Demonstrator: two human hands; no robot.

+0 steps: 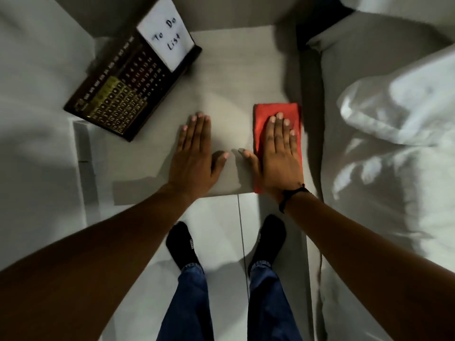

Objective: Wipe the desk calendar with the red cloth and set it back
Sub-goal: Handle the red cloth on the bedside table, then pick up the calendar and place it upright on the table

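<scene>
Two flat palms — right hand (279, 153) on red cloth (293, 114)

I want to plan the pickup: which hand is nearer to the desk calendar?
Left. The left hand lies flat on the table just right of the desk calendar; the right hand rests on the red cloth, farther right.

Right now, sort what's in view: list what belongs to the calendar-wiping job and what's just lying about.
For the job:
- desk calendar, at the table's far left
- red cloth, flat under the right hand
- left hand, flat on the bare table

Just lying about:
- "To Do List" note on the calendar
- white bedding, right
</scene>
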